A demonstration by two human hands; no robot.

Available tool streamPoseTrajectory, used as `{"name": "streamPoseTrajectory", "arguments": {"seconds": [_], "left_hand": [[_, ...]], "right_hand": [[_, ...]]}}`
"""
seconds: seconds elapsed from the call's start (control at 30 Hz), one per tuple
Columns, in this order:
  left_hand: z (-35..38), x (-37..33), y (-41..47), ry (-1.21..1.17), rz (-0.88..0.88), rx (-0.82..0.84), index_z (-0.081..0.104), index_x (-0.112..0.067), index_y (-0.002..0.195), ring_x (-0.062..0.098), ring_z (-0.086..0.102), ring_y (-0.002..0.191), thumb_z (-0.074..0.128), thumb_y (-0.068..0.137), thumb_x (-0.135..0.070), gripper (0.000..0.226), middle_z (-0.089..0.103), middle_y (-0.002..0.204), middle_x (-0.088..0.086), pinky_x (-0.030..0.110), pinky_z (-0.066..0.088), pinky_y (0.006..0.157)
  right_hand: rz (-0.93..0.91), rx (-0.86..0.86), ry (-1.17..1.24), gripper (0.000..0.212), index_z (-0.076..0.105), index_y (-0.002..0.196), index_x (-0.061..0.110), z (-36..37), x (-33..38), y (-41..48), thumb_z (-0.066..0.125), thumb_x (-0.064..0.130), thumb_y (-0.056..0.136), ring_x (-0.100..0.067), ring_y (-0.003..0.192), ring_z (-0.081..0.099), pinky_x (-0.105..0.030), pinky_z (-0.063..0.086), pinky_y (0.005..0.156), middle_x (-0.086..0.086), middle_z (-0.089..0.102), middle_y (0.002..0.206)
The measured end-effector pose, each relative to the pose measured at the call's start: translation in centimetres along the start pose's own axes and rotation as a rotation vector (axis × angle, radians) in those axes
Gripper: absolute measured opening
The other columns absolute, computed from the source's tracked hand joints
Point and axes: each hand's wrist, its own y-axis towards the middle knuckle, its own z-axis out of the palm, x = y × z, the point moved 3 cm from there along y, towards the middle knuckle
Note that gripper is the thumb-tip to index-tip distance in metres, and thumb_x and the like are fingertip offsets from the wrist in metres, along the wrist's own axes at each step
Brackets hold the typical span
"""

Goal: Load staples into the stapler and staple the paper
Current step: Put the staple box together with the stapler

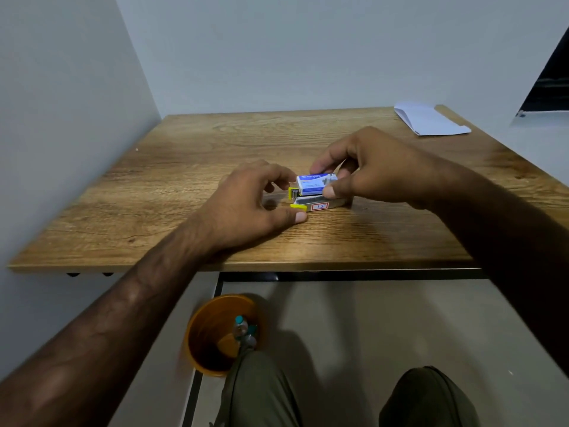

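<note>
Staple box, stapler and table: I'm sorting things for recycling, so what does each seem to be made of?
Staple box: probably printed card, going by the blue-and-white print and crisp folded edges. Stapler: dull grey body with a metallic sheen, and yellow ends that look like plastic. Table: matte wood grain; whether it is solid wood or laminate cannot be told.

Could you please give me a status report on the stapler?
Right hand pinching staple box at stapler. Left hand at stapler's yellow end, grip unclear. Paper far right corner, untouched. No obstruction.
</note>
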Motion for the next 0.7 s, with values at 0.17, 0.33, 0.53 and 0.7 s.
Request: {"name": "streamPoseTrajectory", "arguments": {"seconds": [0.17, 0.33, 0.53, 0.7], "left_hand": [[0.1, 0.0, -0.1, -0.029, -0.001, -0.008, 0.059, -0.035, 0.131, 0.006, 0.058, 0.11, 0.078, 0.079, -0.049, 0.056, 0.065, 0.117, -0.015, 0.047, 0.048, 0.099], [0.1, -0.2, -0.1, -0.023, 0.029, -0.018, 0.057, -0.039, 0.132, 0.008, 0.059, 0.11, 0.075, 0.083, -0.046, 0.052, 0.066, 0.115, -0.015, 0.047, 0.048, 0.098], [0.5, -0.8, -0.1, 0.085, 0.106, -0.036, 0.056, -0.038, 0.133, 0.009, 0.055, 0.111, 0.07, 0.088, -0.041, 0.048, 0.064, 0.12, -0.013, 0.04, 0.048, 0.095], [1.0, -0.6, 1.1, 0.103, 0.097, -0.056, 0.064, -0.036, 0.126, 0.008, 0.058, 0.105, 0.071, 0.088, -0.035, 0.039, 0.066, 0.116, -0.011, 0.035, 0.05, 0.092]], "right_hand": [[0.013, 0.02, -0.094, 0.031, 0.077, 0.104, 0.034, 0.5, -0.4, 0.0, 0.085, 0.019, 0.078, -0.004, 0.07, 0.057, -0.026, 0.044, 0.064, 0.03, 0.065, 0.062], [-0.001, 0.016, -0.067, 0.048, 0.07, 0.12, 0.036, 0.4, -0.9, -0.5, 0.087, 0.034, 0.075, -0.003, 0.093, 0.062, -0.026, 0.05, 0.076, 0.023, 0.068, 0.105], [-0.039, -0.072, -0.132, 0.033, 0.069, 0.094, 0.036, 0.4, -1.3, -1.3, 0.089, 0.021, 0.072, -0.002, 0.098, 0.065, -0.027, 0.054, 0.074, 0.023, 0.067, 0.099], [-0.025, -0.162, -0.157, 0.032, 0.069, 0.083, 0.035, 1.2, -2.3, -0.3, 0.086, 0.01, 0.073, 0.003, 0.077, 0.065, -0.003, 0.041, 0.055, 0.022, 0.064, 0.076]]}}
